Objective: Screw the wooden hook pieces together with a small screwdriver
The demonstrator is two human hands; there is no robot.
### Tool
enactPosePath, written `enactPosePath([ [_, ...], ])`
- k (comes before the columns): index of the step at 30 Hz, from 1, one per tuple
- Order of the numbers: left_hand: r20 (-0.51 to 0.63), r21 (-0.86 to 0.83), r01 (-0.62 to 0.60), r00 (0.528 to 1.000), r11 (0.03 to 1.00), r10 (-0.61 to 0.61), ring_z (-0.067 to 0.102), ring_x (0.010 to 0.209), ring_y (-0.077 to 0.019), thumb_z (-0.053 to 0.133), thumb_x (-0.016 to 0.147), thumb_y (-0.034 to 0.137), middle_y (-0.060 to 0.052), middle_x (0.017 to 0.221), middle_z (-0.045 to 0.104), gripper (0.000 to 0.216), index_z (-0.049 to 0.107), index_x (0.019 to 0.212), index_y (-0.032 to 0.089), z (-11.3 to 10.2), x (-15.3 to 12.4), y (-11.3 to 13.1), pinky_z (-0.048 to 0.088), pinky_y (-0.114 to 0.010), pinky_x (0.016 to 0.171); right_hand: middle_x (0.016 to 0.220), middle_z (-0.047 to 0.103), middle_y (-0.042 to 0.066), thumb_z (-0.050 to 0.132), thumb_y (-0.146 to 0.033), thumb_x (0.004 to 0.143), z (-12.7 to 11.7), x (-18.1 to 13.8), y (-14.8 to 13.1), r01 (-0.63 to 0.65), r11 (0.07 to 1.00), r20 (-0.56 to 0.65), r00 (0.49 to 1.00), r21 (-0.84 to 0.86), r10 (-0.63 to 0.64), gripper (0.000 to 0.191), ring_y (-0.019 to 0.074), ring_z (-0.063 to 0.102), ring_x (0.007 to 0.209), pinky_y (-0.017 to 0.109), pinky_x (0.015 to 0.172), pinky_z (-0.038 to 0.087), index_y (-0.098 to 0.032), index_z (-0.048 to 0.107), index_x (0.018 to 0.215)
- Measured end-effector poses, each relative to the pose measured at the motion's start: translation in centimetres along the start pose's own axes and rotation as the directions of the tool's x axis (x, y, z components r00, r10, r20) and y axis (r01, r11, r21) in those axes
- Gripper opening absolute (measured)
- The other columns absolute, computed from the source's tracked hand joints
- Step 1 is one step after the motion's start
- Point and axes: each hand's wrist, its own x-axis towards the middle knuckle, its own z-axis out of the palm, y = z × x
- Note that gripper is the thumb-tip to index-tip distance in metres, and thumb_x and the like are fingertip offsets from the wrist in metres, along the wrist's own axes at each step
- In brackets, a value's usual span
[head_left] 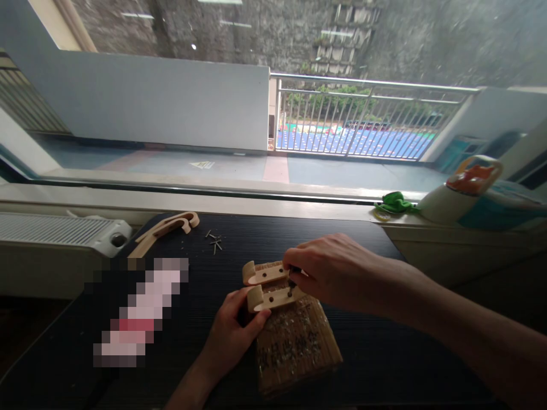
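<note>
Two light wooden curved pieces with holes lie side by side on a worn wooden block on the dark table. My left hand grips the near piece from the left, thumb on top. My right hand comes from the right, fingers pinched over a small dark thing, maybe a screw or tool tip, at a hole in the near piece. What it pinches is too small to name.
Another wooden curved piece and a few loose screws lie at the table's back left. A radiator sits left. On the sill right are a green item and a white container. A blurred patch covers the left table.
</note>
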Motion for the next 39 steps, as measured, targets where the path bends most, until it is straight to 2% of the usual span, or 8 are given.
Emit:
enactPosePath([
  [5,-0.001,0.013,-0.004,1.000,1.000,0.004,0.058,0.097,-0.0216,0.059,0.075,0.039,-0.006,0.100,0.063,0.032,0.059,0.101,0.021,0.0,0.1,0.0,0.047,-0.035,0.086,0.071,0.062,0.002,0.040,-0.025,0.089,1.0,0.3,0.1,0.049,0.997,-0.027,0.998,0.055,-0.048,0.017,0.0106,0.052,0.059,0.026,0.050,0.022,-0.017,0.052,0.082],
  [10,-0.027,0.016,-0.014,1.000,1.000,0.015,0.059,0.094,-0.0213,0.060,0.073,0.039,-0.005,0.099,0.064,0.032,0.060,0.101,0.021,0.1,0.1,-0.2,0.048,-0.033,0.084,0.062,0.060,0.001,0.037,-0.034,0.090,2.5,0.8,0.1,-0.127,0.990,-0.062,0.990,0.065,0.131,0.024,0.0103,0.048,0.050,0.026,0.048,0.018,-0.017,0.052,0.086],
  [15,-0.024,0.032,-0.024,0.999,0.999,0.025,0.059,0.094,-0.0202,0.059,0.075,0.039,-0.004,0.098,0.063,0.031,0.059,0.100,0.021,0.1,0.1,-0.3,0.048,-0.031,0.083,0.060,0.060,0.003,0.038,-0.037,0.089,2.3,0.9,0.0,-0.183,0.983,-0.094,0.978,0.022,0.185,0.028,0.0098,0.047,0.048,0.027,0.048,0.015,-0.016,0.056,0.083],
  [21,-0.030,0.026,-0.023,0.999,0.999,0.024,0.060,0.091,-0.0202,0.059,0.074,0.040,-0.004,0.096,0.064,0.031,0.059,0.099,0.021,0.1,0.0,-0.2,0.048,-0.032,0.083,0.068,0.063,0.001,0.042,-0.029,0.087,0.5,0.2,0.3,0.000,0.998,-0.081,0.997,0.068,0.006,0.022,0.0099,0.051,0.058,0.026,0.051,0.021,-0.019,0.059,0.077],
  [26,-0.026,0.013,-0.013,1.000,1.000,0.014,0.060,0.093,-0.0207,0.060,0.074,0.038,-0.004,0.097,0.064,0.031,0.060,0.099,0.021,0.0,0.1,0.1,0.048,-0.031,0.083,0.070,0.063,0.003,0.042,-0.022,0.087,1.0,0.4,-0.1,0.109,0.992,-0.026,0.994,0.063,-0.108,0.018,0.0106,0.052,0.060,0.026,0.052,0.023,-0.016,0.056,0.076],
  [28,-0.021,0.012,-0.012,1.000,1.000,0.013,0.059,0.094,-0.0207,0.060,0.074,0.038,-0.004,0.098,0.064,0.032,0.060,0.100,0.020,0.0,0.1,0.0,0.048,-0.032,0.084,0.068,0.062,0.002,0.040,-0.023,0.089,1.7,0.6,-0.3,0.078,0.996,-0.056,0.996,0.044,-0.076,0.017,0.0106,0.051,0.056,0.026,0.050,0.020,-0.016,0.054,0.081],
  [34,-0.019,0.013,-0.011,1.000,1.000,0.012,0.057,0.096,-0.0205,0.060,0.074,0.038,-0.005,0.100,0.061,0.033,0.058,0.101,0.020,0.3,0.0,-0.6,0.047,-0.033,0.086,0.056,0.059,0.001,0.034,-0.037,0.090,3.0,1.6,-0.6,-0.214,0.977,-0.095,0.973,-0.012,0.212,0.028,0.0102,0.046,0.045,0.027,0.046,0.013,-0.018,0.052,0.080],
  [39,-0.027,0.005,-0.023,0.999,1.000,0.023,0.057,0.096,-0.0204,0.060,0.074,0.038,-0.005,0.100,0.061,0.032,0.058,0.101,0.020,0.3,0.0,-0.6,0.047,-0.033,0.086,0.061,0.061,0.002,0.039,-0.037,0.087,1.9,1.2,-0.3,-0.158,0.987,-0.067,0.985,-0.003,0.158,0.027,0.0112,0.049,0.051,0.027,0.048,0.016,-0.019,0.055,0.078],
])
